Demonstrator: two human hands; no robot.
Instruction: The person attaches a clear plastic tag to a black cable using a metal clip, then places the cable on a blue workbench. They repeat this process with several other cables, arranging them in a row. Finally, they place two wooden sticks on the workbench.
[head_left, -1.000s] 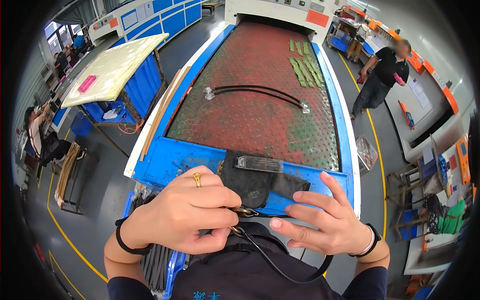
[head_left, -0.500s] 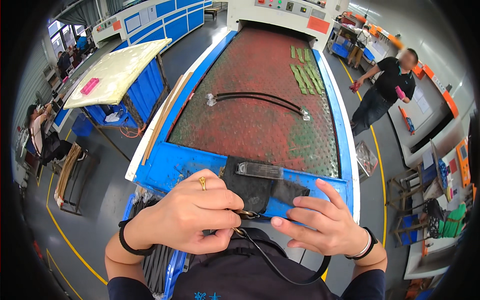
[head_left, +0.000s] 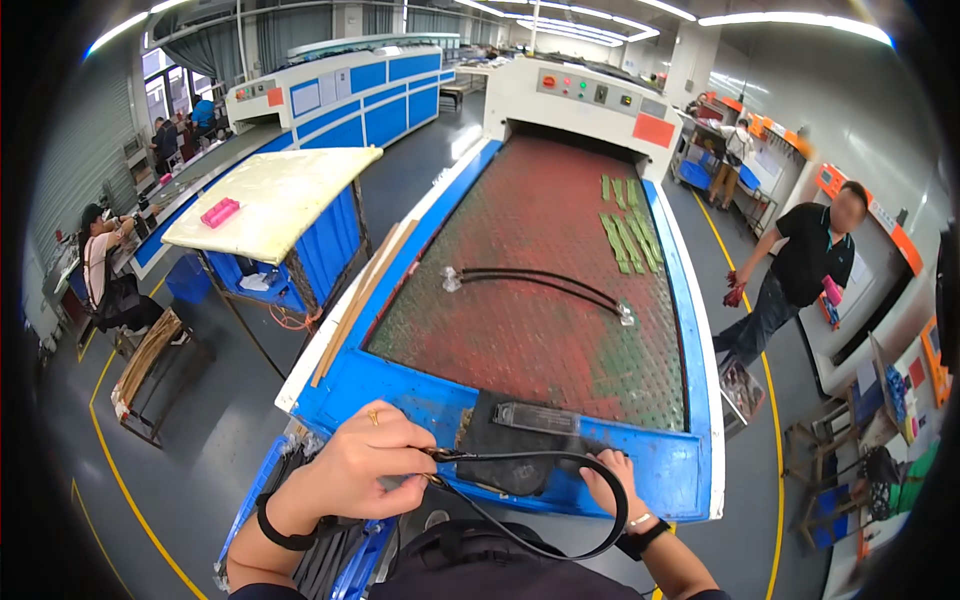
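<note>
Head view: left hand [head_left: 365, 470] pinches one end of a black cable [head_left: 560, 500] at its fingertips. The cable loops out to the right, bending around the right hand [head_left: 612, 480], which seems closed on it, partly hidden. Both sit over the blue conveyor edge [head_left: 400, 385], near a black pad [head_left: 500, 440].

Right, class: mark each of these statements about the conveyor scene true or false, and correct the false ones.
1. The left hand pinches one end of a black cable. True.
2. The right hand holds a pink block. False: it is at the cable's loop; the pink block lies on a side table.
3. Another black cable lies on the red belt. True.
4. The green strips lie at the near end of the belt. False: they lie far up it, on the right.
</note>
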